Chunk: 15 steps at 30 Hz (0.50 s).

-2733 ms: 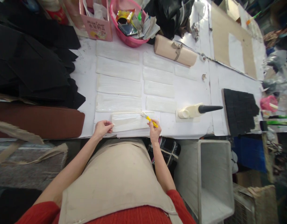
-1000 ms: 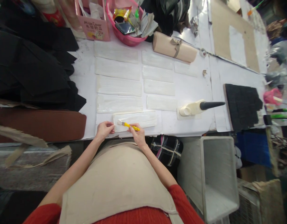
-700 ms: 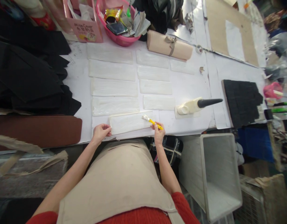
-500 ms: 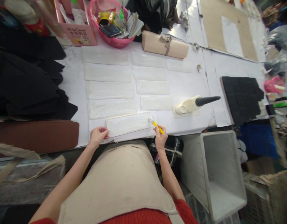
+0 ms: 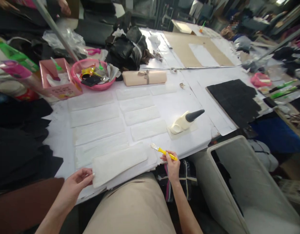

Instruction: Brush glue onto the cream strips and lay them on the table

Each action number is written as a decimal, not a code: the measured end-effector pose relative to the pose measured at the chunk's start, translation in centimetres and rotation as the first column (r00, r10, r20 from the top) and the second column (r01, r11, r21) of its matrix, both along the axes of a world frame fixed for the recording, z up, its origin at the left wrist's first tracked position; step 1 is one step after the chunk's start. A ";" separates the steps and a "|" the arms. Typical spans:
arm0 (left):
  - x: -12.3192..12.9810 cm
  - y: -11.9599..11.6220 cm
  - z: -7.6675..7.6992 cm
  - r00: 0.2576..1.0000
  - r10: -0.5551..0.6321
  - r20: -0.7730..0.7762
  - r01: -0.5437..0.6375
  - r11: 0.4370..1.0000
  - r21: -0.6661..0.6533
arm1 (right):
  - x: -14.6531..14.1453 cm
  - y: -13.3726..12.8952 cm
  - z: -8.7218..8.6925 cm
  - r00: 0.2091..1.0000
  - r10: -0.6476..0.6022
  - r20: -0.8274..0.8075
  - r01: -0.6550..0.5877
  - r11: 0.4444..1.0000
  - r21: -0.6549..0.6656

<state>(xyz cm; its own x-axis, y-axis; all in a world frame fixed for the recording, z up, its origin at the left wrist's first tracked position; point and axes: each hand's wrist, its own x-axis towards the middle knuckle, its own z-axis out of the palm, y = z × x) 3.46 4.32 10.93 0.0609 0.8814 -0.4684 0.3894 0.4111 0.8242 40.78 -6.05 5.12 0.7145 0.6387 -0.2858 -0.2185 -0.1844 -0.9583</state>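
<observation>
My left hand [image 5: 80, 182] pinches the left end of a whitish rectangular strip [image 5: 119, 162], which lies at the table's near edge with its held end slightly raised. My right hand [image 5: 173, 162] is closed around the yellow handle of a small brush [image 5: 162, 151]. The bristles sit just off the strip's right end, and I cannot tell if they touch the table. Beyond the strip, several similar pale strips [image 5: 99, 130] lie in two columns on white paper. To their right stands a cream glue bottle [image 5: 181, 123] with a black tapered end, tilted on a small pale sheet.
Black sheet pieces [image 5: 20, 143] are heaped at the left. A pink basin [image 5: 75, 78], a pink box [image 5: 46, 86] and a beige roll [image 5: 145, 78] stand along the back. Right of the bottle lies a black stack [image 5: 234, 100]. A large grey bin [image 5: 213, 182] stands below the table's right edge.
My view has tilted up and shifted. The brush has moved off the strip's right end, and my left hand has lifted the strip's left end a little.
</observation>
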 end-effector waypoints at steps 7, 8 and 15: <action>9.7 7.5 9.5 0.984 -0.179 -0.011 0.179 0.975 0.131 | 4.7 0.1 -0.6 0.981 -0.137 -0.137 0.144 0.989 0.035; 11.6 8.8 10.5 0.979 -0.206 0.001 0.203 0.968 0.146 | 5.1 0.1 -0.8 0.978 -0.140 -0.155 0.147 0.988 0.038; 27.2 17.4 14.4 0.919 -0.344 0.195 0.279 0.914 0.295 | 7.6 -0.2 -2.6 0.958 -0.169 -0.231 0.179 0.983 0.025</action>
<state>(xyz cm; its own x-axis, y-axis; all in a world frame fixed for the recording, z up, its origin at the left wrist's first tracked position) 30.68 21.67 25.32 0.4332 0.8858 -0.1663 0.2421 0.0633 0.9682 48.35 -6.29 2.49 0.7353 0.5260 -0.4275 -0.4564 -0.0821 -0.8860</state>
